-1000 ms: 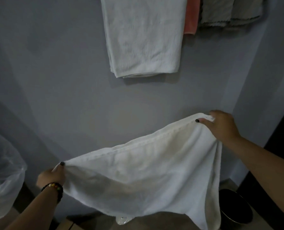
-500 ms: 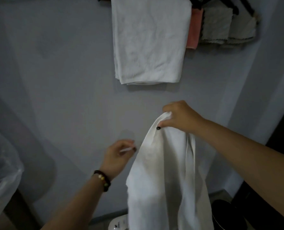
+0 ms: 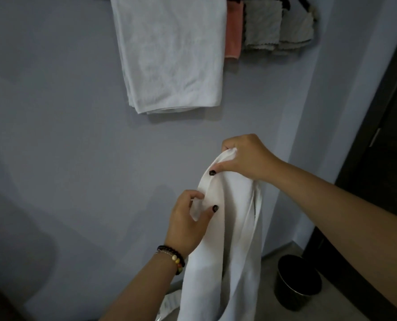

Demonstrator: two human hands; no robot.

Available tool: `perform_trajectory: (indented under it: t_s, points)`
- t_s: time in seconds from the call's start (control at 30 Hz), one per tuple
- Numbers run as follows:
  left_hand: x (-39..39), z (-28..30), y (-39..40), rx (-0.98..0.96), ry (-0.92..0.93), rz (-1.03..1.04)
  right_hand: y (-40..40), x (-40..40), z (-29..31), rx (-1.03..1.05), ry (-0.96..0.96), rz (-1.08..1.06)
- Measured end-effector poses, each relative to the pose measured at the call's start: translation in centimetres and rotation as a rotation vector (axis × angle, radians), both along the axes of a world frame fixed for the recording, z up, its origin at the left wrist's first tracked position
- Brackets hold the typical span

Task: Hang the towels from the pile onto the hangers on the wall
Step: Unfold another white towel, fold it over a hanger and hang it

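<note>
Head view: towel (image 3: 227, 239) in both hands (image 3: 188, 225)

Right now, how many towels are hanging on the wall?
4 that I can see: a big white towel on the left, a thin pink towel beside it, then two grey towels on the right. More could hide above the picture's edge.

A white towel (image 3: 227, 239) is hanging in long vertical folds at near centre, its top bunched in the right hand (image 3: 246, 156) and its left edge being pinched by the left hand (image 3: 188, 223). Far up the wall, a folded white towel (image 3: 174, 54) is hanging beside a pink towel (image 3: 234, 31) and two grey towels (image 3: 262, 26) to its right.
</note>
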State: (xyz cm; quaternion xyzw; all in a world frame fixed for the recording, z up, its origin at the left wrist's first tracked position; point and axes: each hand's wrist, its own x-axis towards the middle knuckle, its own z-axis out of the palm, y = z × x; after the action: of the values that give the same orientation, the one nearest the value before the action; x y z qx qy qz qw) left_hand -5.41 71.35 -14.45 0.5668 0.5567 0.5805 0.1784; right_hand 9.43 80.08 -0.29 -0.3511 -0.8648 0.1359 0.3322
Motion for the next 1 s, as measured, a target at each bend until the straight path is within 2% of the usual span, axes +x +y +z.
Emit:
perform_trajectory:
  t_s: [0.1, 0.2, 0.4, 0.6, 0.7, 0.77, 0.87, 1.0]
  points:
    - [0.1, -1.3, -0.3, -0.076, -0.035, -0.001, 0.0, 0.3, -0.2, 0.0, -0.021, -0.019]
    - [-0.6, -2.3, -0.6, -0.089, 0.09, -0.034, 0.1, 0.3, -0.4, 0.012, -0.035, -0.008]
    - [-2.1, -3.2, -2.9, 0.194, 0.197, 0.076, 0.3, 0.1, -0.7, 0.002, -0.112, -0.007]
    - [-5.3, -3.3, -3.7, 0.042, 0.327, 0.22, -1.2, -1.4, -0.8, -0.02, -0.122, 0.078]
    - [-5.8, -2.4, -3.9, 0.071, 0.364, 0.207, -1.9, -2.5, -0.7, -0.052, 0.037, 0.122]
    - [-4.7, -0.6, -4.0, 0.147, 0.318, 0.142, -2.4, -3.1, -0.4, -0.101, 0.17, 0.191]
    - [-2.1, 3.2, -3.3, 0.262, 0.171, -0.003, -3.1, -3.8, -0.4, -0.189, 0.243, 0.255]
    - [-0.2, 5.9, -2.4, 0.31, 0.166, -0.019, -3.6, -3.7, -1.5, -0.247, 0.412, 0.263]
